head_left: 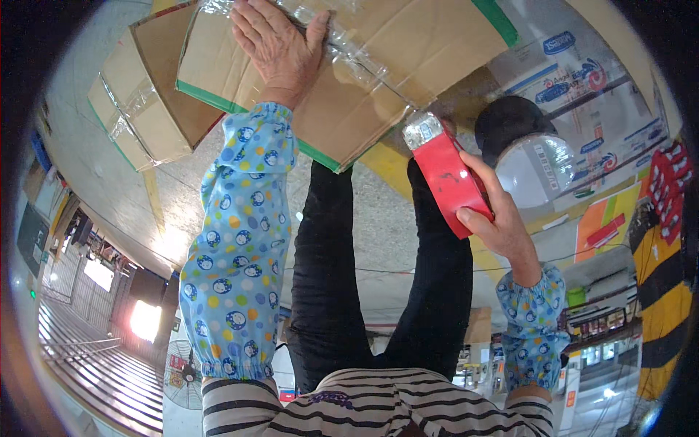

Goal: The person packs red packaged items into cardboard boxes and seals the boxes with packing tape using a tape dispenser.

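A large brown cardboard box (328,109) with green edging lies on its side in front of me, and clear tape (364,62) runs along its seam. My left hand (280,47) rests flat on the box near the top of the view, over the tape, its thumb spread from its fingers. My right hand (491,211) grips a red tape dispenser (453,182). The dispenser's silvery front end touches or nearly touches the box's near edge, where the seam ends; the exact contact cannot be made out.
Left of it stands another green-edged cardboard box (138,109). At right are a round black-and-white item (535,167), plastic-wrapped packages (582,87), a yellow-and-black striped post (662,313) and red items (671,182). A fan (186,373) stands at lower left.
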Tool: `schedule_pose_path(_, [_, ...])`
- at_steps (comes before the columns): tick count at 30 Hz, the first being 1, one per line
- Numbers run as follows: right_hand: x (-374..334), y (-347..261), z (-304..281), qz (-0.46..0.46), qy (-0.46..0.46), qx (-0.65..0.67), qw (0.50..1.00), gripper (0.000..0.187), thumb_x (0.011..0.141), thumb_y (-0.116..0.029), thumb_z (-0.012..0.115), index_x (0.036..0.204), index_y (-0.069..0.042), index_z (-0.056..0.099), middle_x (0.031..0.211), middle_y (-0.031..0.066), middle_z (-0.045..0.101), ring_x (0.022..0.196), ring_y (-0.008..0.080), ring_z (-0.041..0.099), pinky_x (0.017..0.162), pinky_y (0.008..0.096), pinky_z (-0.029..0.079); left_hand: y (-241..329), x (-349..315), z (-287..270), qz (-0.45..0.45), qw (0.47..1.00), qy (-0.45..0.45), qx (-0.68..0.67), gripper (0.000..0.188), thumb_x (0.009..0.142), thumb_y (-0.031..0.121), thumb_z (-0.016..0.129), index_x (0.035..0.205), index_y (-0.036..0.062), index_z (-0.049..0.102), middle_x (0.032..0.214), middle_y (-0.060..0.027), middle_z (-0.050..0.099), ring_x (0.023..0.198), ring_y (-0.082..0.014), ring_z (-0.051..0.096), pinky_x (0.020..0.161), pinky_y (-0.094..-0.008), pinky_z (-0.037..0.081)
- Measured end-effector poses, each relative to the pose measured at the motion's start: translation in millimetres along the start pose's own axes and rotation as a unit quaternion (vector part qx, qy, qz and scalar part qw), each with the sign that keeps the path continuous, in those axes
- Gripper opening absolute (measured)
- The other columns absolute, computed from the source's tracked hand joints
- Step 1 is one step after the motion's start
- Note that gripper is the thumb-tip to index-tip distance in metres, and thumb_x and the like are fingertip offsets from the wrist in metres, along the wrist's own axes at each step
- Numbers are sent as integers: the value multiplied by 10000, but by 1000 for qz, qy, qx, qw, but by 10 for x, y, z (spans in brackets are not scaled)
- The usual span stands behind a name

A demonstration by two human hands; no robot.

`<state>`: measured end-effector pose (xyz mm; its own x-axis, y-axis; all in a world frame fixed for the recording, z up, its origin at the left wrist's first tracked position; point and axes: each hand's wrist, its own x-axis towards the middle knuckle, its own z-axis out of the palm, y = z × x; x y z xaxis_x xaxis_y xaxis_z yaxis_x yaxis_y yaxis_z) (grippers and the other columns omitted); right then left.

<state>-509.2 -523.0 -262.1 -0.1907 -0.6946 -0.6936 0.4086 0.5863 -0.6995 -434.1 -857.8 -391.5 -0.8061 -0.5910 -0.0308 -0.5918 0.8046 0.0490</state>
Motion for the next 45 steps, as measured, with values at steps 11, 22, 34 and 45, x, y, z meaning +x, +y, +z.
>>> schedule_pose_path(11, [-525,708,-210,36,23,32,999,676,807,-173,627,1411,-118,330,1249,194,526,1103,276,555,946,355,414,-32,-72,116,-42,890,50,-451,765,889,329,552,1386,-115,176,1356,-339,323,1276,-432,330,1065,-498,247])
schedule_pose_path(22, [512,977,29,20,73,-39,996,634,824,-287,600,1378,-97,358,1152,238,568,1039,357,579,883,387,448,122,-349,158,232,970,-21,72,629,879,375,560,1390,64,367,1436,-264,282,1333,-439,240,1087,-537,172])
schedule_pose_path(34, [1122,877,516,58,169,-283,942,578,803,-312,553,1283,-36,389,809,199,662,777,362,657,741,492,477,842,-476,-290,623,763,-174,9,479,786,161,544,1256,70,531,1411,-46,409,1351,-251,323,1135,-444,218])
schedule_pose_path(45, [66,1430,443,117,227,323,911,631,854,-312,635,1319,-26,320,1153,197,543,956,273,606,843,346,472,1515,-960,-4,680,396,-309,535,541,926,264,364,1379,-32,371,1445,-175,349,1354,-390,262,1106,-613,108])
